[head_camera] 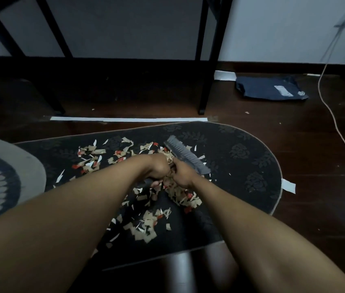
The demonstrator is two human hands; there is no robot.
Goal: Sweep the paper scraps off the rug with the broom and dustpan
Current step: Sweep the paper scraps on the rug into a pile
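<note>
A dark handle, probably the dustpan's, is gripped by the left hand (159, 168) mid-rug (252, 166). The broom (186, 158) is gripped by the right hand (183, 173), bristles angled toward the rug's far-right edge, paper scraps (142, 227) mostly heaped nearer.

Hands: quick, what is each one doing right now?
Left hand: grips a dark handle, probably the dustpan's.
Right hand: grips the broom handle.
</note>
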